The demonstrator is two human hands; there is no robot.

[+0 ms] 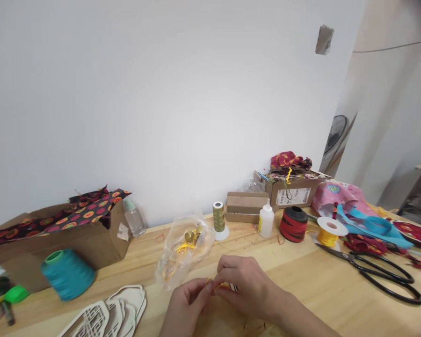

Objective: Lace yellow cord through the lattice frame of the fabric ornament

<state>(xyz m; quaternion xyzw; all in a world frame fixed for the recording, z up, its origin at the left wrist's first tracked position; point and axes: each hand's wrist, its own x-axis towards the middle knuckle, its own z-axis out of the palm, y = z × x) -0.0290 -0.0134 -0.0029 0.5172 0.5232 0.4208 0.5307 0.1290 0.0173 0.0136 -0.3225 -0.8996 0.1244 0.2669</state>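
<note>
My left hand (191, 302) and my right hand (243, 285) meet low in the middle of the head view, just above the wooden tabletop. Both are closed, fingertips pinched together on a thin yellow cord (208, 281), of which a small loop shows between them. Some of the cord is hidden by the fingers of my right hand. Just beyond the hands lies a clear plastic bag (168, 250) with yellow cord and brass-coloured round pieces in it. Left of my left hand, several pale flat cut-out pieces (136, 299) with lattice patterns overlap on the table.
Black-handled scissors (389, 271) lie at right near a yellow cord spool (328, 238), a red-and-black spool (293, 224) and a white bottle (265, 222). A green thread spool (218, 219) stands behind. At left are a teal thread cone (68, 275) and a cardboard box (108, 245) of fabric.
</note>
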